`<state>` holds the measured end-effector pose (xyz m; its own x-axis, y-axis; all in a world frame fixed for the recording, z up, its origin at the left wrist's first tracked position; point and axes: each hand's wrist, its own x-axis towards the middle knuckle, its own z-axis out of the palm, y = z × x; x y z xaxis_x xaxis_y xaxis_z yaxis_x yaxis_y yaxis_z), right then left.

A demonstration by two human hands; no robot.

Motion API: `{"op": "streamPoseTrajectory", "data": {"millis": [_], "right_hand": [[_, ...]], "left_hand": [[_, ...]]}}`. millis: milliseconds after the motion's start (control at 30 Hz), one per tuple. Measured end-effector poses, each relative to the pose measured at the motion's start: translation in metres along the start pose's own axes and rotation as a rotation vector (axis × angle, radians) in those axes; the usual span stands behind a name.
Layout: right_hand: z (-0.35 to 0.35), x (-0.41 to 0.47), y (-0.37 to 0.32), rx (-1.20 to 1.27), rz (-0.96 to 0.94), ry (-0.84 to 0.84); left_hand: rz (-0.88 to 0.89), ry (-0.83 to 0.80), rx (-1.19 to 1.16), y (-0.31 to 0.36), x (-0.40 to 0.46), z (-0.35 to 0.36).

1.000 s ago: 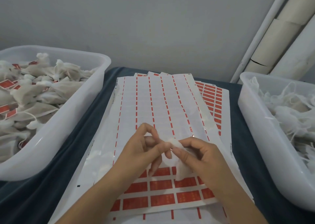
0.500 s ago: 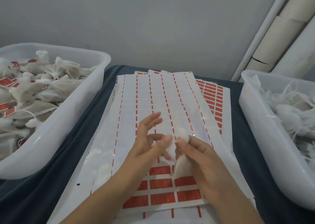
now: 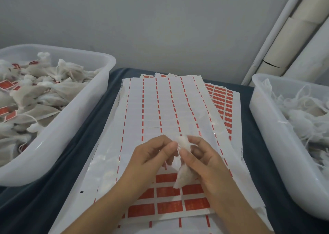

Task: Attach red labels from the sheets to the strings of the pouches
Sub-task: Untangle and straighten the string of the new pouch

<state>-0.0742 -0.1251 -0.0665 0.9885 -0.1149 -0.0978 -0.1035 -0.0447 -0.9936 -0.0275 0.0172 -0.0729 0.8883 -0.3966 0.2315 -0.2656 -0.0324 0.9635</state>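
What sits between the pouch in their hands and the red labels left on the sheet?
Nothing visible. The pouch, held in the right hand, hangs directly over the remaining red labels on the top sheet; the left hand pinches beside its top.

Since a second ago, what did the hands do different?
The left hand spread its fingers open, then curled them back to pinch at the pouch top. The right hand kept its grip on the pouch, which stands a bit more upright. The label sheets and both bins, left and right, stayed put.
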Motion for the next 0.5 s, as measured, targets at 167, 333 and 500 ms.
{"op": "streamPoseTrajectory", "data": {"millis": [167, 333, 500], "right_hand": [[-0.002, 0.002, 0.0, 0.003, 0.014, -0.062], [0.005, 0.002, 0.002, -0.063, -0.009, -0.132], [-0.017, 0.004, -0.008, -0.171, -0.016, 0.056]], "left_hand": [[-0.14, 0.148, -0.296, 0.008, 0.006, -0.015], [-0.167, 0.265, -0.508, 0.009, 0.01, -0.025], [-0.141, 0.181, -0.731, 0.012, 0.014, -0.029]]}}
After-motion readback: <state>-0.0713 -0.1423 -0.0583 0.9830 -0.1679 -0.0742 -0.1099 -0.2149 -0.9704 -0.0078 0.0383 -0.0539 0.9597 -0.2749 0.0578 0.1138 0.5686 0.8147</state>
